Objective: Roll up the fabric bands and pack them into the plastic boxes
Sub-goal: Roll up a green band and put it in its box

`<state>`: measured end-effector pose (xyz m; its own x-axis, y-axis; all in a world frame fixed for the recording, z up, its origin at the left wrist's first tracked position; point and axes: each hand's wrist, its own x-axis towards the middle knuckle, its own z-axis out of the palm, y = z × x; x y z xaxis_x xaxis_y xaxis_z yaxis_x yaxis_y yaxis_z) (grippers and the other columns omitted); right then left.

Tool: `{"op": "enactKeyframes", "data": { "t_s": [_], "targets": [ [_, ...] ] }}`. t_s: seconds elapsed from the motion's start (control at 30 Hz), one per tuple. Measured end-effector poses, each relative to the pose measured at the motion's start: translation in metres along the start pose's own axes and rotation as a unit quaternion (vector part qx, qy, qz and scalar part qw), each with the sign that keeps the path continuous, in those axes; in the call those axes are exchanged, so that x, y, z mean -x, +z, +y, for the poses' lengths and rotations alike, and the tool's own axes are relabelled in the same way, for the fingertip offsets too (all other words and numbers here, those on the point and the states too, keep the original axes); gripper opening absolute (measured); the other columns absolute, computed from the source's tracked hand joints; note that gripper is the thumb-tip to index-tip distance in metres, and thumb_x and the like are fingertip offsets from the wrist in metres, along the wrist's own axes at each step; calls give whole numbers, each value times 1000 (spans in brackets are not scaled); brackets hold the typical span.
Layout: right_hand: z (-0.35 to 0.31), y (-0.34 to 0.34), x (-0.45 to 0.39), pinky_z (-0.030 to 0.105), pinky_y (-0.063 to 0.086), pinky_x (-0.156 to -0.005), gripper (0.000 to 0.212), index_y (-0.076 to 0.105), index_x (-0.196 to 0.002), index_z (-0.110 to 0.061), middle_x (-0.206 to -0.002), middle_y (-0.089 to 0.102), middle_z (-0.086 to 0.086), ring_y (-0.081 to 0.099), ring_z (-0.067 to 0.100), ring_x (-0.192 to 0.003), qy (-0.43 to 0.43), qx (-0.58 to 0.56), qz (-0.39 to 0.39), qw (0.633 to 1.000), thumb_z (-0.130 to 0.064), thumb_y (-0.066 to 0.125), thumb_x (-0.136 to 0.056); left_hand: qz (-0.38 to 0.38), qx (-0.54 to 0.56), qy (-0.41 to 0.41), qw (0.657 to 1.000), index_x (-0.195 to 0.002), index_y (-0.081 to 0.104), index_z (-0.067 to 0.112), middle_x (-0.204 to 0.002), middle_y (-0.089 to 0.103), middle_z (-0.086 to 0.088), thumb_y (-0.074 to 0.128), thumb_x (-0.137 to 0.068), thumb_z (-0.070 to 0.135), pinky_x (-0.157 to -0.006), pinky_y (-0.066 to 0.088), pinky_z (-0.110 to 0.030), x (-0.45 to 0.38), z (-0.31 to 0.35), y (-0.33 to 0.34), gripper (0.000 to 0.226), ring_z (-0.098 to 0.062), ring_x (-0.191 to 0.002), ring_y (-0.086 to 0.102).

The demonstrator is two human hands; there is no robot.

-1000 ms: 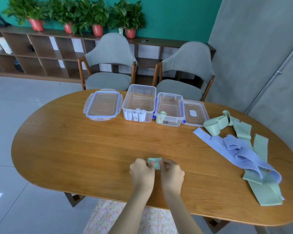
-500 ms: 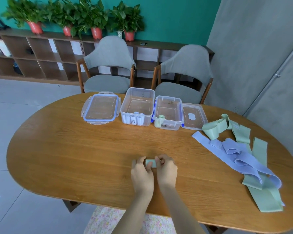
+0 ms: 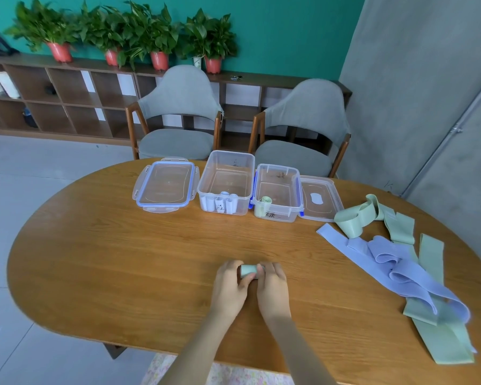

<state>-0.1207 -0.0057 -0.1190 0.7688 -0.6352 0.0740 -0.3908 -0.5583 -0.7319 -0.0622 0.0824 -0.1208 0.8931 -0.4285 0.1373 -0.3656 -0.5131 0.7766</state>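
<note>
At lower centre of the frame, the left hand (image 3: 230, 284) and right hand (image 3: 271, 287) both pinch a green roll (image 3: 248, 270) on the table (image 3: 122, 259). Two boxes (image 3: 225, 182) sit at upper centre; loose bands (image 3: 395, 262) lie at right.

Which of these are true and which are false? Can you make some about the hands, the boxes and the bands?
1. Both hands, left and right, hold a green roll. True.
2. The left box has its lid on. False: it is open, and its lid lies beside it on the table.
3. The right box has a green roll inside. True.
4. The left box holds green rolls. False: its rolls are pale bluish-white.
5. Loose bands lie at the table's left end. False: they lie at the right.
</note>
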Motion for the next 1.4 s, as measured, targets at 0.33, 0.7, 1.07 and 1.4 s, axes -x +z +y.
{"op": "enactKeyframes", "data": {
  "t_s": [0.33, 0.7, 1.07, 1.4],
  "targets": [
    [-17, -28, 16, 28, 26, -53, 46, 42, -60, -15, -53, 45, -1, 43, 13, -51, 68, -80, -51, 993, -30, 32, -103, -96, 244, -54, 964, -89, 62, 14, -76, 66, -6, 75, -79, 27, -61, 53, -29, 7, 15, -26, 21, -20, -67, 65],
    [-26, -61, 39, 16, 33, -48, 16, 57, -91, -20, -52, 49, -9, 48, 3, -49, -56, -132, -17, 990, -35, 53, -95, -118, 374, -142, 909, -95, 66, -7, -74, 66, -13, 69, -85, 17, -61, 51, -29, 17, 45, -45, 26, -17, -59, 57],
    [-31, -72, 36, 27, 42, -69, 21, 64, -99, -22, -62, 62, -13, 52, 6, -64, 85, -299, -81, 947, -40, 55, -92, -129, 338, -87, 928, -104, 66, 2, -79, 70, -9, 68, -85, 6, -70, 52, -24, 24, 57, -55, 20, -15, -64, 61],
    [-35, -70, 34, 24, 50, -70, 19, 66, -94, -26, -79, 71, -3, 65, 9, -76, 13, -228, -20, 973, -41, 55, -92, -125, 397, -94, 904, -101, 70, 1, -88, 72, -12, 66, -84, 4, -70, 50, -25, 26, 64, -58, 18, -15, -71, 60]
  ]
}}
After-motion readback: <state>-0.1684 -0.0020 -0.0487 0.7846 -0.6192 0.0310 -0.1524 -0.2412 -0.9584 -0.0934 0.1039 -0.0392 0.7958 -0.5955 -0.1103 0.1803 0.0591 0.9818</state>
